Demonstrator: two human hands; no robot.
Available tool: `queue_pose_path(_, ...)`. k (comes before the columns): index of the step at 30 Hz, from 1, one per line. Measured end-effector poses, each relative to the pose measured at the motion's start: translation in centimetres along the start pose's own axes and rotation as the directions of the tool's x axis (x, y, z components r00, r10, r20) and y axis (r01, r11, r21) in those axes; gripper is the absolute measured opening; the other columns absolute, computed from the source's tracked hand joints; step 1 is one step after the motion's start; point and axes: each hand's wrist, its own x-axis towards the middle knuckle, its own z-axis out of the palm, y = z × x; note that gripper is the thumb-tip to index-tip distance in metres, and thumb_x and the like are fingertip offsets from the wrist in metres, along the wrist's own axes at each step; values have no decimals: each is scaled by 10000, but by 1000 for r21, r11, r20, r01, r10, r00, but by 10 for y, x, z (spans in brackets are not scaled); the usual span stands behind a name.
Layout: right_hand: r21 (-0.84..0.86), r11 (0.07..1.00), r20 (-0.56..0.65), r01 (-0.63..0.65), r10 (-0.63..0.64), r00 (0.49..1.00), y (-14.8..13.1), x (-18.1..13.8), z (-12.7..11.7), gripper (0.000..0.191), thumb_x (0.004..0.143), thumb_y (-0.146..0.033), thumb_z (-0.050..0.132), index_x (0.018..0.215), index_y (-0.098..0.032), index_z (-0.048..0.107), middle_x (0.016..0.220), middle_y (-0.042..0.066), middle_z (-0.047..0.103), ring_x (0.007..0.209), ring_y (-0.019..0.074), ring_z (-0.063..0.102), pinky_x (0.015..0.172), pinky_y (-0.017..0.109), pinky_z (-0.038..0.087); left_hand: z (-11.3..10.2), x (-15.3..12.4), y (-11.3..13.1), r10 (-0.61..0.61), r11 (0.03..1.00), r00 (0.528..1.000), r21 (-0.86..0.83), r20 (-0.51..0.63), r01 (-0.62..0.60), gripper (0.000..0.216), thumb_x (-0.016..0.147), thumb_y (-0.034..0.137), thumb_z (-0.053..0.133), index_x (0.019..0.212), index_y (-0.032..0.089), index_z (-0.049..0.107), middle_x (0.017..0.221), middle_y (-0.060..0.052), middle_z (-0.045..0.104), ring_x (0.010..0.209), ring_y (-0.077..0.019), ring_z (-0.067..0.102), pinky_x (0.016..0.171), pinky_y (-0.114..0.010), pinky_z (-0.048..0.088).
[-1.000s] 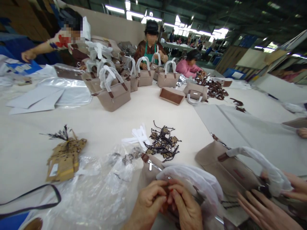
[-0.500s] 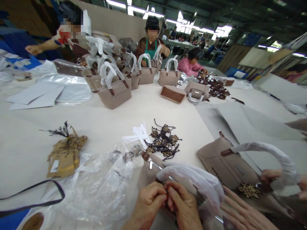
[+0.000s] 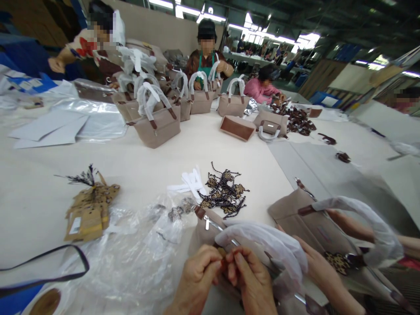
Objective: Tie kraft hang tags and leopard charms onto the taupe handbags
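Note:
At the front centre, both my hands work close together over a taupe handbag (image 3: 205, 232) with a zip and plastic-wrapped handles (image 3: 262, 240). My left hand (image 3: 198, 278) is closed in a pinch, thumb against finger. My right hand (image 3: 252, 278) pinches just beside it, fingertips nearly touching the left's. A small brownish piece shows between the fingertips, too hidden to name. Beyond the bag lies a pile of leopard-print charms (image 3: 226, 190) with dark cords. White strips (image 3: 190, 183) lie left of the charms.
At right, a co-worker's arm (image 3: 323, 273) reaches behind the handles beside another handbag (image 3: 311, 223) with a leopard charm (image 3: 337, 262). Left are crumpled clear plastic (image 3: 131, 262), kraft tags (image 3: 90, 214) and a tape roll (image 3: 49, 302). Finished-looking bags (image 3: 160, 129) stand farther back.
My hands stay over the bag, fingertips shifted slightly, with more of a brownish piece showing. The co-worker's hands at right have moved around the bags. Dark brown pieces now show on the table beyond.

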Motion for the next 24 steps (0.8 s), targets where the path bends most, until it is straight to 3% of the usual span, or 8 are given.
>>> queue_pose_path(3, -53, 998, 16, -17, 18, 1000, 0, -1, -1, 243, 698, -424, 682, 770, -195, 649, 555, -37, 579, 486, 69, 478, 483, 179, 373, -3, -2, 0, 35, 987, 999, 158, 5, -35, 192, 831, 197, 471, 720, 172, 626, 644, 3, 557, 585, -101, 546, 538, -178, 434)
queue_pose_path(7, -85, 996, 24, -32, 35, 999, 1, -2, -1, 255, 701, -431, 675, 758, -183, 657, 510, -44, 538, 497, 78, 465, 507, 192, 373, -3, -3, 2, 91, 956, 995, 275, 42, -99, 208, 850, 197, 444, 738, 167, 617, 672, -12, 577, 632, -111, 577, 595, -185, 440)
queue_pose_path(12, -138, 989, 16, -49, 52, 999, -4, -2, 1, 282, 678, -454, 681, 742, -181, 650, 495, -47, 519, 477, 80, 452, 488, 198, 361, -2, -2, 3, 126, 941, 991, 311, 44, -133, 207, 850, 180, 441, 727, 174, 607, 663, -10, 574, 619, -109, 576, 586, -179, 438)
queue_pose_path(19, -278, 960, 79, 27, -5, 997, -5, -2, -1, 281, 719, -462, 633, 727, -182, 655, 490, -42, 520, 469, 82, 443, 469, 198, 344, -3, -3, -1, 148, 923, 987, 349, 64, -161, 215, 854, 180, 426, 733, 170, 604, 652, -8, 563, 602, -106, 568, 566, -178, 428)
queue_pose_path(24, -287, 958, 43, 24, -12, 999, -4, -3, 1, 287, 715, -466, 633, 719, -180, 643, 476, -50, 494, 449, 75, 409, 445, 190, 317, -2, -2, 4, 167, 912, 983, 367, 76, -184, 227, 847, 163, 406, 708, 167, 585, 638, -10, 561, 593, -109, 573, 554, -182, 427)
